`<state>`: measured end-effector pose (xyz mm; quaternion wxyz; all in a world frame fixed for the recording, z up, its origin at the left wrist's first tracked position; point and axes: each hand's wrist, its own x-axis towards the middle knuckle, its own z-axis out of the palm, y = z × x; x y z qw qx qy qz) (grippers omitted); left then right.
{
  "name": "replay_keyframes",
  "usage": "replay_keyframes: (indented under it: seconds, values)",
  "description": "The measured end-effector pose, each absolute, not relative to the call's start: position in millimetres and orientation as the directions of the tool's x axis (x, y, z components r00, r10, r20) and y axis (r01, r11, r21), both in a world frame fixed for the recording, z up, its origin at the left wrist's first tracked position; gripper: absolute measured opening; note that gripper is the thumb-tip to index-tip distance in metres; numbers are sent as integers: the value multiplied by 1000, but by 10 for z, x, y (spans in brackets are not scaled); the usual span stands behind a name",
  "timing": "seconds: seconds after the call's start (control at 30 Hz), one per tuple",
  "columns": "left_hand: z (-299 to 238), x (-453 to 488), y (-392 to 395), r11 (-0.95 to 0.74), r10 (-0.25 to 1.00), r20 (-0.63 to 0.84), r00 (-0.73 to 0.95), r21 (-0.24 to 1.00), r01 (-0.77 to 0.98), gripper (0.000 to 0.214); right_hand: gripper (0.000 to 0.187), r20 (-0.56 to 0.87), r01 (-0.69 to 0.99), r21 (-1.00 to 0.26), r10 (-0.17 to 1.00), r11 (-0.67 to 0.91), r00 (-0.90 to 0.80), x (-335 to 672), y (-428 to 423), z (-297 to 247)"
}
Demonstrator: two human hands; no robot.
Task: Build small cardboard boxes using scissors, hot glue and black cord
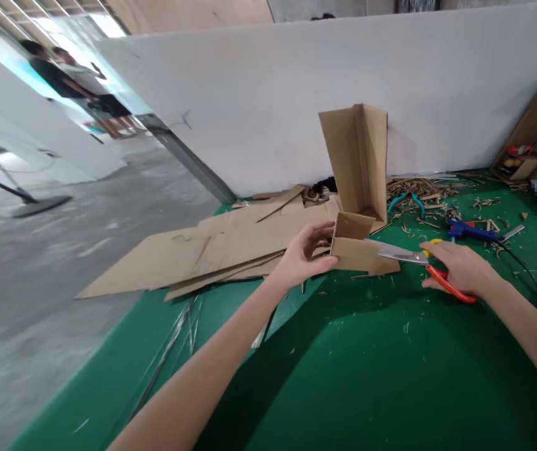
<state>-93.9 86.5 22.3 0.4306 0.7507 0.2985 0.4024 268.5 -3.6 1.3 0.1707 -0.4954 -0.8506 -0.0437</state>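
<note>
My left hand (306, 254) grips the left end of a small folded cardboard piece (360, 254), thumb in front and fingers behind. In my right hand (463, 266) is a pair of scissors (402, 254) with red and yellow handles. The scissors point left, and their blades reach across the front of the small cardboard piece; whether they touch it I cannot tell. Just behind stands a tall folded cardboard form (365, 163), upright on the green table (390, 369).
Flat cardboard sheets (231, 244) lie stacked at the left, overhanging the table edge. Cardboard scraps (428, 191), teal-handled pliers (407, 202) and a blue glue gun (472, 232) are at the right. A white partition (259, 106) borders the back. Two people (78, 81) stand far left.
</note>
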Motion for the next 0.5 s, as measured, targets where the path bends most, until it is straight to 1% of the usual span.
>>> replay_keyframes:
  seconds: [0.1, 0.27, 0.37, 0.5]
  values:
    - [214, -940, 860, -424, 801, 318, 508, 899, 106, 65, 75, 322, 850, -126, 832, 511, -452, 2674, -44, 22]
    - [225, -910, 824, -380, 825, 267, 498, 914, 141, 65, 72, 323, 840, -170, 834, 515, -447, 2671, -43, 48]
    - [246, -884, 802, -371, 837, 268, 478, 919, 133, 64, 66, 311, 839, -190, 841, 511, -442, 2668, -50, 76]
    - [261, -865, 797, -362, 863, 294, 412, 927, 96, 65, 59, 274, 834, -246, 861, 494, -429, 2671, -59, 116]
